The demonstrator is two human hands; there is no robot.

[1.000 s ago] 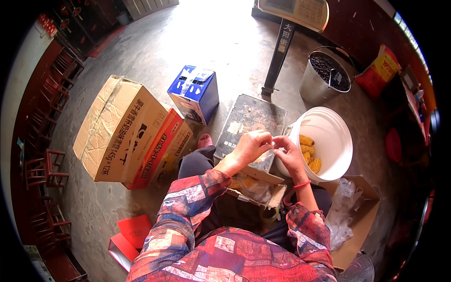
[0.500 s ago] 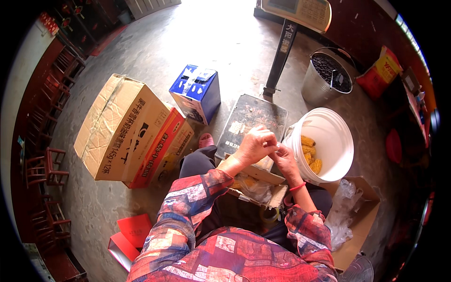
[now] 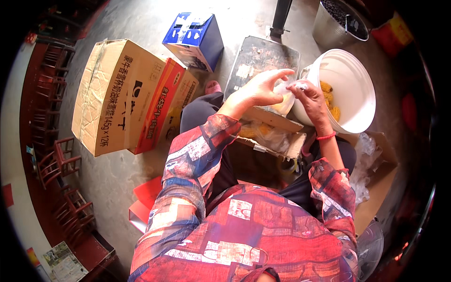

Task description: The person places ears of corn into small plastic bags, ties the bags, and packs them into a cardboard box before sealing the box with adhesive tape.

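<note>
Over the open cardboard box (image 3: 295,144) between my knees, my right hand (image 3: 312,100) pinches the gathered top of a clear plastic bag (image 3: 284,104). Something pale, perhaps more plastic, shows at its fingertips. My left hand (image 3: 256,90) is just beside the bag, thumb and fingers apart, holding nothing that I can see. Yellow corn cobs and crumpled clear plastic (image 3: 273,134) lie in the box. To the right, a white bucket (image 3: 361,89) leans toward me with several corn cobs (image 3: 327,97) inside. What the bag contains is hard to make out.
A black platform scale (image 3: 263,54) stands ahead. Cardboard cartons (image 3: 112,98) and a blue box (image 3: 197,40) are on the left. A metal pail of dark pieces (image 3: 336,28) sits far right. Beside my right leg is a carton with plastic bags (image 3: 364,176).
My hands were close together at the bag's top; now the left has come away with its fingers spread while the right keeps the pinch. The view has tilted down.
</note>
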